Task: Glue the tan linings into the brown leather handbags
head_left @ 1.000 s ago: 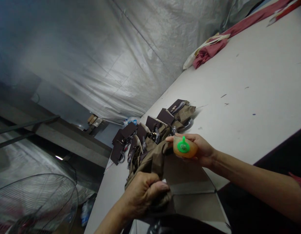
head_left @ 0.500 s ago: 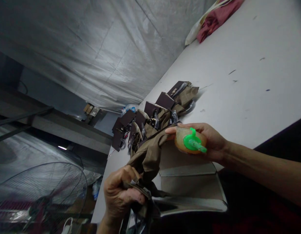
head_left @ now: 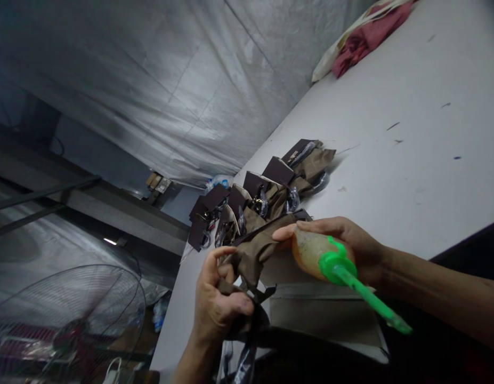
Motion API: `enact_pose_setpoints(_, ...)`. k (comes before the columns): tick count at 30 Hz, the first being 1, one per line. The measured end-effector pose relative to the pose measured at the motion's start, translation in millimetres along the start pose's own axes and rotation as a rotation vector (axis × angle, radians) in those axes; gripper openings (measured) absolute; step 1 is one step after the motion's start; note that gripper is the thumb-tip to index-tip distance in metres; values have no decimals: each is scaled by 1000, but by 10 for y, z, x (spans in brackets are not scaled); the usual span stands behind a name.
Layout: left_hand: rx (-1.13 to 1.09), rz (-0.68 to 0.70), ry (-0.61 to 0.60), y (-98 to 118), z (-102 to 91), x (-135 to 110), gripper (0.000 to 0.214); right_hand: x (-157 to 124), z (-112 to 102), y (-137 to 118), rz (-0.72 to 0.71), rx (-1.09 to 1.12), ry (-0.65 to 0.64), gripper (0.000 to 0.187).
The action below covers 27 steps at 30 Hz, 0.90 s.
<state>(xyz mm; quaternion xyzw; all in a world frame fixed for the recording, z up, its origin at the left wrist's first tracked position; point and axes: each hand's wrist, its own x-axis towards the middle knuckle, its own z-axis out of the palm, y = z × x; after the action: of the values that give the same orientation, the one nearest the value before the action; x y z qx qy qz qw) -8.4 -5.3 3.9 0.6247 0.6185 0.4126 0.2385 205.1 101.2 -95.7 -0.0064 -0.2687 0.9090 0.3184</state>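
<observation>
My right hand (head_left: 353, 242) is wrapped round a squeeze bottle (head_left: 310, 253), apparently a glue bottle, with yellowish contents and a long green nozzle that points down to the right. Its fingertips also reach the edge of an unfinished bag. Brown lining cloth (head_left: 254, 256) of this bag is bunched in my left hand (head_left: 220, 296), with thumb and fingers closed on it. Below the bottle lies the bag's stiff greyish panel (head_left: 326, 314). A plastic-wrapped strap (head_left: 245, 362) hangs beneath my left hand.
Several similar dark brown bags (head_left: 276, 170) with loose lining and wrapped handles stand in a row on the white table (head_left: 390, 176). Red cloth (head_left: 366, 42) lies at the far edge. A silvery sheet (head_left: 183, 80) hangs behind. A large fan (head_left: 74, 330) is at the lower left.
The bottle has turned, so its green nozzle now shows lengthwise toward the lower right. My left hand has moved up and right along the lining, and its grip has shifted.
</observation>
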Motion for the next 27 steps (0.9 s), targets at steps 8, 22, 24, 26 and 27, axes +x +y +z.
enact_pose_setpoints(8, 328, -29, -104, 137, 146, 81, 29, 75, 175, 128, 60, 61, -51, 37)
enact_pose_setpoints(22, 585, 252, 42, -90, -169, 335, 27, -255, -152, -145, -72, -30, 144, 29)
enact_pose_setpoints(24, 528, 161, 15, -103, -198, 371, 24, -385, -258, -207, -81, -41, 235, 28)
enact_pose_setpoints(26, 495, 98, 4, -74, -208, 408, 20, -519, -333, -265, -92, -63, 315, 27)
enact_pose_setpoints(27, 468, 78, -20, -49, -205, 429, 19, -587, -357, -293, -123, -101, 359, 26)
